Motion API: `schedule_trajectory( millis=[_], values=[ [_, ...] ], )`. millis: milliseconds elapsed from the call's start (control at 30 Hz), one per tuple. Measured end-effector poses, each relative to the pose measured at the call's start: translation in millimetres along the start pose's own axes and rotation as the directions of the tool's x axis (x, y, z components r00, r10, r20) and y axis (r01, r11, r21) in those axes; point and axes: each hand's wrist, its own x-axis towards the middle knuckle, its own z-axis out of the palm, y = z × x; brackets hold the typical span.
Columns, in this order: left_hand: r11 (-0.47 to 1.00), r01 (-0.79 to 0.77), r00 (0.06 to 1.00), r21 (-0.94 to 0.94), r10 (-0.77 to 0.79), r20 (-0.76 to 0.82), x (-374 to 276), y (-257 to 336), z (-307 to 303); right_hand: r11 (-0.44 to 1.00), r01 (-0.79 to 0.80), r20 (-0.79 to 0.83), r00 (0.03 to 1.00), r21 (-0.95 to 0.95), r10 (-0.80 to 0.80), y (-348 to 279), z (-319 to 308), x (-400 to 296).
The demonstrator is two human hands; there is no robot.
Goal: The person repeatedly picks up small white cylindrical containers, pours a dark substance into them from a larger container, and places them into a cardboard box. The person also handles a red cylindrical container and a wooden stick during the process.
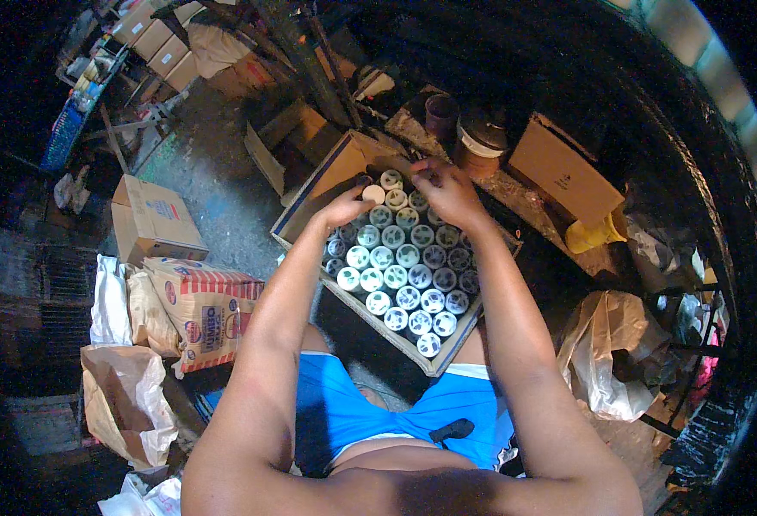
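Note:
An open cardboard box (378,324) stands tilted to the view in front of me, between my knees. Many upright round tubes or cans (395,277) with patterned pale ends fill it in close rows. My left hand (351,205) reaches into the box's far left part, thumb and fingers at a tube with a plain tan end (373,194); whether it grips this tube is hard to tell. Over the far side, my right hand (446,193) is bent above the tubes with its fingers near the box's far wall. Its fingertips are dim, and what they touch is unclear.
Left of me are a closed carton (159,219) and a printed paper sack (204,313). Beyond the box lies a wooden plank (520,203) with a lidded bucket (480,148) and an upright carton (565,174). Crumpled plastic bags (611,361) lie at right.

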Motion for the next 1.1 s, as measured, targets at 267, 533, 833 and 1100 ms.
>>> schedule_trajectory(
  millis=[267, 533, 833, 1100],
  values=[
    [0.974, 0.099, 0.979, 0.204, -0.059, -0.194, -1, 55, 20, 0.997, -0.05, -0.039, 0.998, -0.058, 0.047, 6, -9, -3],
    [0.877, 0.093, 0.974, 0.472, 0.02, -0.228, -4, 70, 22, 0.994, -0.017, -0.048, 0.999, -0.109, 0.012, 21, -7, -4],
    [0.916, 0.225, 0.738, 0.331, 0.062, -0.672, -19, 89, 16, 0.996, 0.008, 0.01, 1.0, -0.092, -0.007, 6, -9, -3],
    [0.478, -0.4, 0.903, -0.782, 0.063, -0.424, -13, 83, 1, 0.99, 0.034, -0.078, 0.996, -0.134, -0.044, -3, -11, -2]
  ],
)
